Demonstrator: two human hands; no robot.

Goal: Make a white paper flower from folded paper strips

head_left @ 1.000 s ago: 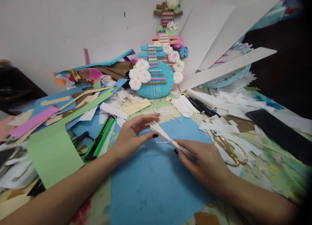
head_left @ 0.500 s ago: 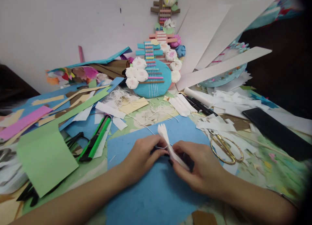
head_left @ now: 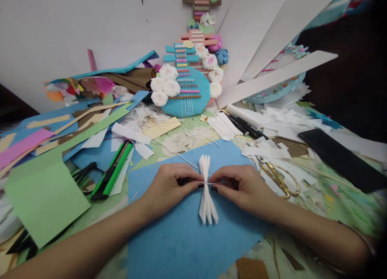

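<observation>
A pleated white paper bundle (head_left: pixel 206 192) lies upright on a blue paper sheet (head_left: pixel 187 238), tied round its middle with thin white thread (head_left: pixel 208 183). My left hand (head_left: pixel 169 186) pinches the thread end on the bundle's left side. My right hand (head_left: pixel 242 186) pinches the thread end on the right side. Both hands rest on the blue sheet, fingers closed, close against the bundle's waist.
Gold scissors (head_left: pixel 279 178) lie just right of my right hand. A green utility knife (head_left: pixel 113 172) and a green card (head_left: pixel 42 192) lie left. A black phone (head_left: pixel 341 158) is far right. White paper scraps (head_left: pixel 281 125), markers and a blue paper guitar craft (head_left: pixel 187 89) crowd the back.
The paper bundle went from slanted in my right hand to lying upright on the blue sheet. Both hands came together at its middle and now pinch the thread on either side.
</observation>
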